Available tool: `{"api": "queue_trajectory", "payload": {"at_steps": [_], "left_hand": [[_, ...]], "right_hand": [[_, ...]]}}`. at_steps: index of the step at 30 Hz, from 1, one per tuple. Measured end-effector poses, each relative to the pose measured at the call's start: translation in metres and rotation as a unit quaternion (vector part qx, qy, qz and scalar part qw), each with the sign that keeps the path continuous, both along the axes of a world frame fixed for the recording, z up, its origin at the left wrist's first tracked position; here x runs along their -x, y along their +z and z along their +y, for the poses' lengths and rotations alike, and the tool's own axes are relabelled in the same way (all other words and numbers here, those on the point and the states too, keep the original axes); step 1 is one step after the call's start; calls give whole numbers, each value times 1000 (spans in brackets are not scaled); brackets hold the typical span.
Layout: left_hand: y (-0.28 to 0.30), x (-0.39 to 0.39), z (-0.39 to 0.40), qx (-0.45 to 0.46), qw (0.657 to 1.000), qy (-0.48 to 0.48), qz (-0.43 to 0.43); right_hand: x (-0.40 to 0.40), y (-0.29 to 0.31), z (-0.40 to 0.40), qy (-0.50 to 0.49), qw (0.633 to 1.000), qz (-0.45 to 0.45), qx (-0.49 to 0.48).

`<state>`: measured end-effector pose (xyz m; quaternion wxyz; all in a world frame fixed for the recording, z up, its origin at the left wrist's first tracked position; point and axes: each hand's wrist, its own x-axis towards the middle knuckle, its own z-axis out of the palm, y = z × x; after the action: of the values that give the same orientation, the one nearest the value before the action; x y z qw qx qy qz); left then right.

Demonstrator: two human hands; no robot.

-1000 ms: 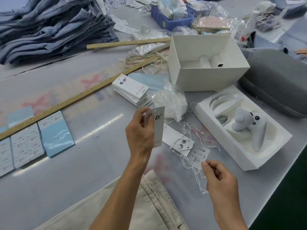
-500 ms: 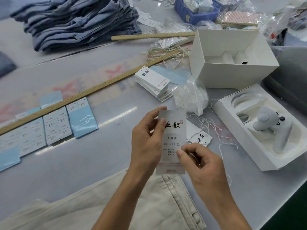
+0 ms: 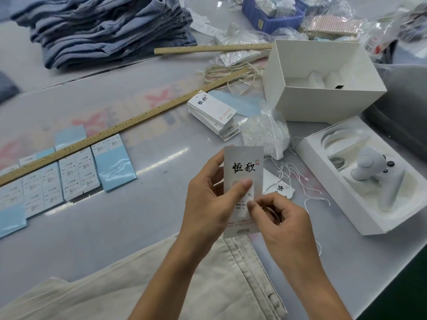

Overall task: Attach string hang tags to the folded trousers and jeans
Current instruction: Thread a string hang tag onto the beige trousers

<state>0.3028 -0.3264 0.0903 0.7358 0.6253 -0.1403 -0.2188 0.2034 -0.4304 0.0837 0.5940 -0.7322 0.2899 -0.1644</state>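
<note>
Up close, both hands, left hand, right hand, pinching hang tag edges

- Bare grey table lies open left of the hands.
- Right side is crowded: controller tray, open white box, loose strings.
- Long ruler bars the far-left reach.

A tag is held upright by the left hand and pinched by the right hand above cream trousers.
</note>
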Motion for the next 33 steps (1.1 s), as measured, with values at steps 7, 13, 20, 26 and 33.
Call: {"api": "queue_trajectory", "payload": {"at_steps": [7,13,20,26,33], "left_hand": [[2,-9,5,37,994,106,11],[9,-6,15,42,998,54,10],[4,-3,42,-17,988,147,35],[2,28,55,-48,987,148,32],[16,55,65,-24,988,154,-3]], "right_hand": [[4,5,3,-73,997,-12,-8],[-3,17,0,30,999,-10,0],[10,36,-5,85,995,-43,-35],[9,53,-1,156,985,-49,57],[-2,62,27,142,975,-104,137]]}}
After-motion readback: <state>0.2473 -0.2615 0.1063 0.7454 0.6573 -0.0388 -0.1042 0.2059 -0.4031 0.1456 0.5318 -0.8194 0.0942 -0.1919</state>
